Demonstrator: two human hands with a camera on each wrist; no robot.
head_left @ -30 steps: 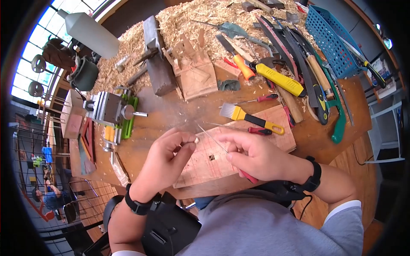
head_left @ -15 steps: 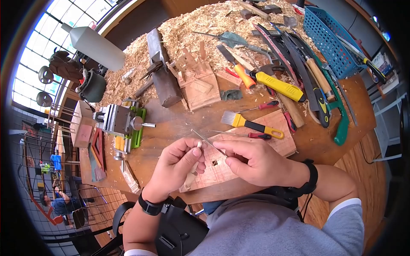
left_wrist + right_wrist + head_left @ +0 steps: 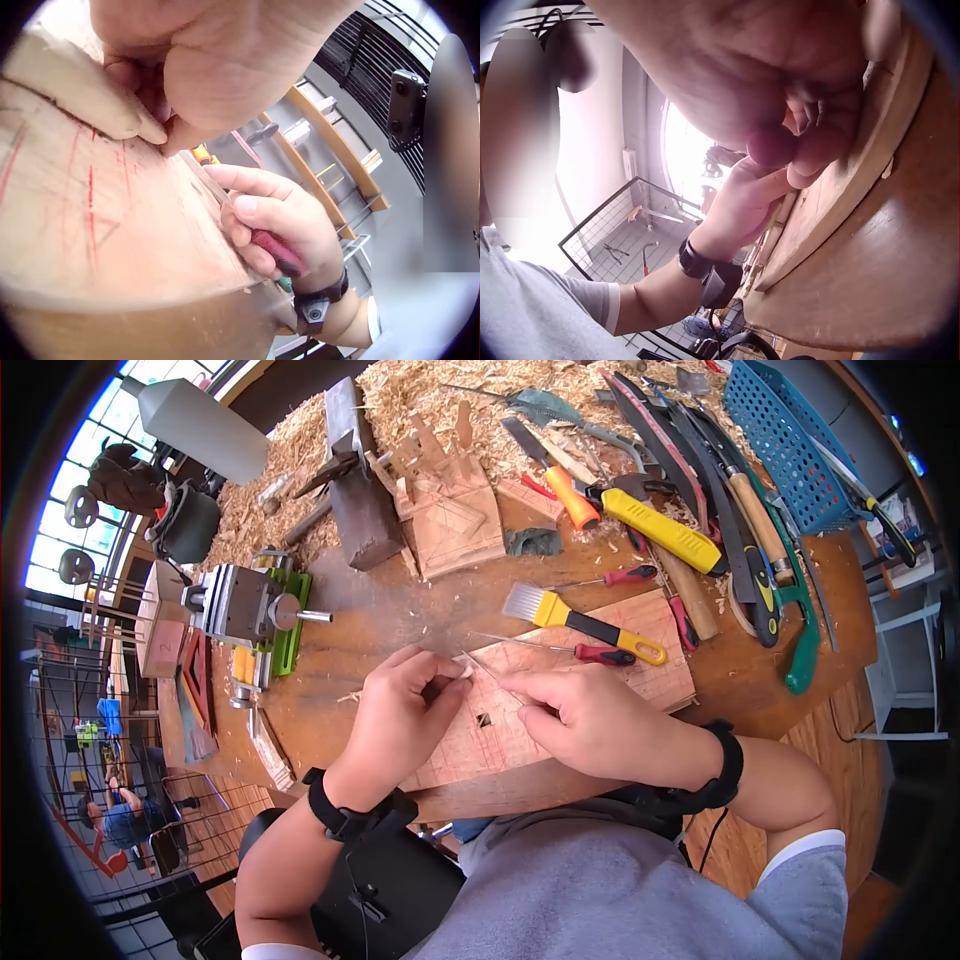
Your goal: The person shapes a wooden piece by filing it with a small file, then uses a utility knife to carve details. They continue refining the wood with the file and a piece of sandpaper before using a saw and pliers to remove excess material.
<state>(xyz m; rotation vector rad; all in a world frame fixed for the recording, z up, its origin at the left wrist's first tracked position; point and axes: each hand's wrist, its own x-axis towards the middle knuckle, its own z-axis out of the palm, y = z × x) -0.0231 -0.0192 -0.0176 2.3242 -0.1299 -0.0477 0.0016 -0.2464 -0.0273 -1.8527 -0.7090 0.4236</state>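
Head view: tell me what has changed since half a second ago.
The right hand has drawn the file slightly back to the right, so its tip reaches less far past the stick. The view has shifted, so the scene sits higher. Nothing was taken up or let go: the left hand still pinches the stick, and the brush still lies on the board.

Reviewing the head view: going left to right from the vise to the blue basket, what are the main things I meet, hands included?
Grey vise, left hand pinching a small pale piece, right hand holding a thin metal tool, blue basket.
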